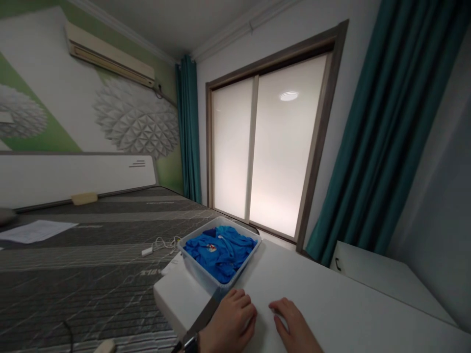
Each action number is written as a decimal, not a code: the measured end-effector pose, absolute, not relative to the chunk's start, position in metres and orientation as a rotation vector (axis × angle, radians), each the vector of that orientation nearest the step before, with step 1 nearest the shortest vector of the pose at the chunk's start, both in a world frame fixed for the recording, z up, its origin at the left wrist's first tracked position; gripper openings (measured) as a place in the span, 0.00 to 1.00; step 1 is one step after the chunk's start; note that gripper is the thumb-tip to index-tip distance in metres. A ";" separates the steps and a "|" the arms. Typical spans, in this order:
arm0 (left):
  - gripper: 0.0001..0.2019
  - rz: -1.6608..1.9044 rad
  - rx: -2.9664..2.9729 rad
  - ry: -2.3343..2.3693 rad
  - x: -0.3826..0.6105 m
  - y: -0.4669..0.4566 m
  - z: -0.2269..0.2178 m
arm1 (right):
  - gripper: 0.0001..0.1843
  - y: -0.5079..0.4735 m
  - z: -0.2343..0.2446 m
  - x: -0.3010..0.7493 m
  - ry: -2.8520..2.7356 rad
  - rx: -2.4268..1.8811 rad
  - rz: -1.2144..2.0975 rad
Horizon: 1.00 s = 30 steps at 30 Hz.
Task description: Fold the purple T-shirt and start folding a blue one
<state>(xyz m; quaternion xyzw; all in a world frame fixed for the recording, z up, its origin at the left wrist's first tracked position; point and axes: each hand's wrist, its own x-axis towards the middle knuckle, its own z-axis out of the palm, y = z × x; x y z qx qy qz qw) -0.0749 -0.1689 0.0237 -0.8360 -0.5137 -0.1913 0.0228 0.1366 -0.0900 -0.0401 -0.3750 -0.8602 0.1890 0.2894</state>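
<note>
My left hand, with a dark watch on its wrist, is over the white tabletop. Its fingers are loosely bent and I see nothing held in them; its palm is hidden. To its right, my right hand has its thumb and fingers apart, with nothing visible between them. Just beyond my left hand stands a translucent plastic bin, filled with crumpled blue clothing. A small coloured emblem shows on the cloth. Neither hand touches the clothing.
A bed with a dark striped mattress lies to the left, carrying a white cable with a plug and paper sheets. A dark strip runs beside my left wrist. A white cabinet stands at the right.
</note>
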 end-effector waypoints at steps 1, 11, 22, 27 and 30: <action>0.05 -0.643 -2.545 -1.624 -0.085 -0.172 0.026 | 0.16 -0.089 -0.039 0.130 -2.286 -0.983 0.522; 0.08 -0.626 -2.166 -2.061 -0.185 -0.128 0.057 | 0.16 -0.088 -0.048 0.097 -2.288 -0.942 0.371; 0.10 -0.524 -2.011 -2.314 -0.183 -0.104 0.036 | 0.16 -0.049 0.022 -0.001 -2.291 -0.766 0.347; 0.13 -0.722 -1.957 -2.230 -0.184 -0.107 0.022 | 0.26 -0.029 0.033 -0.040 -2.380 -0.842 0.343; 0.13 -0.828 -1.931 -2.236 -0.183 -0.107 0.021 | 0.17 -0.019 0.028 -0.048 -2.364 -0.911 0.403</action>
